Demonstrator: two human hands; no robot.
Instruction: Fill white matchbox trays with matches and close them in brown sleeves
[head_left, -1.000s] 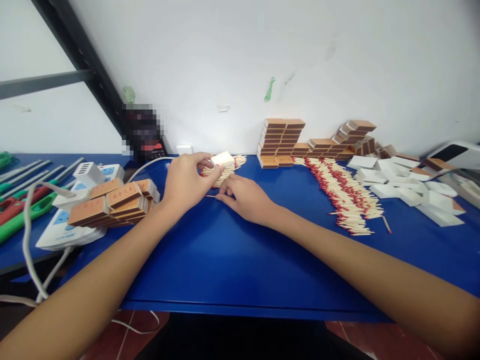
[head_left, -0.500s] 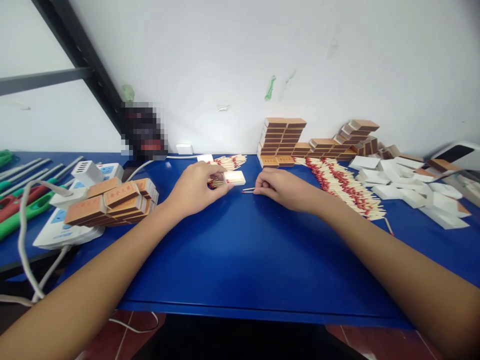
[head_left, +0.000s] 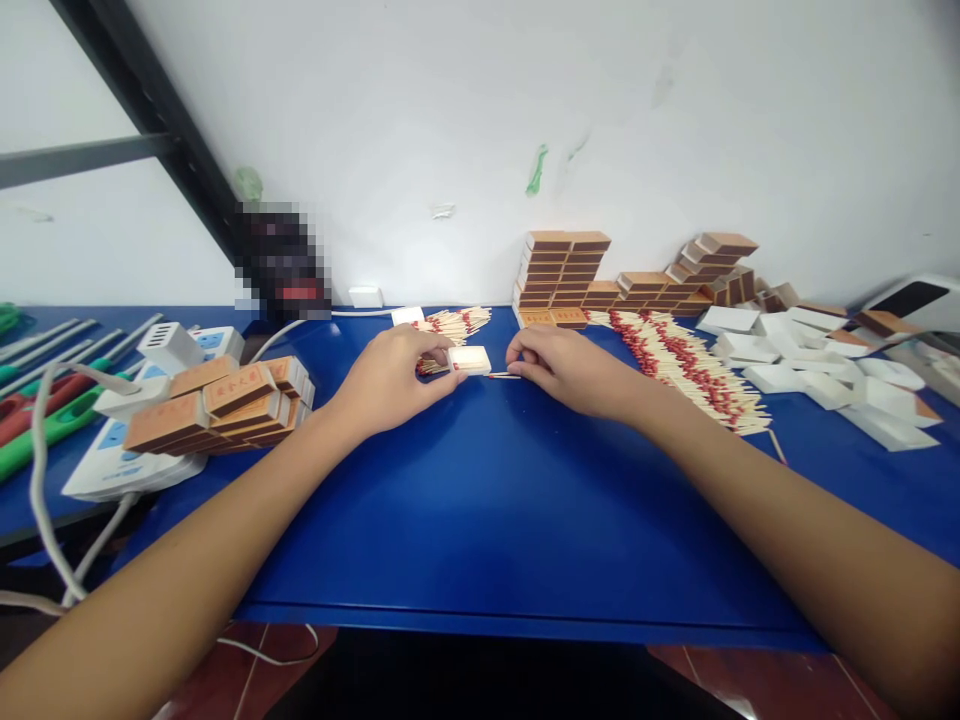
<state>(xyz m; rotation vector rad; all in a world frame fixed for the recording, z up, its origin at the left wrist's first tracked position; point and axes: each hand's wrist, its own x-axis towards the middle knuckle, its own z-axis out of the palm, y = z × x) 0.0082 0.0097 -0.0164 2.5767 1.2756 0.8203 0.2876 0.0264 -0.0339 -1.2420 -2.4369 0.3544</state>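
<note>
My left hand point(head_left: 394, 375) is closed, thumb and fingers gripping a small white matchbox tray point(head_left: 471, 360) by its left end. Pale matchsticks show inside the tray. Just right of it, my right hand point(head_left: 559, 362) hovers low over the table, its curled fingers and thumb slightly apart. A matchstick point(head_left: 504, 375) with a red head lies beneath these fingertips, apparently on the blue table point(head_left: 465, 500). Behind my left hand is a small heap of matches point(head_left: 465, 322), partly hidden by the fingers.
Rows of loose matches point(head_left: 682, 370) spread right of my right hand. Filled-looking matchboxes point(head_left: 562, 270) are stacked against the wall. White empty trays point(head_left: 832, 365) pile up at the far right. Several matchboxes point(head_left: 225, 400) rest by a power strip point(head_left: 112, 475) at left.
My right hand's fingers have loosened from the matches they were pinching, and a matchstick now lies below them. The left hand still holds the tray in nearly the same place.
</note>
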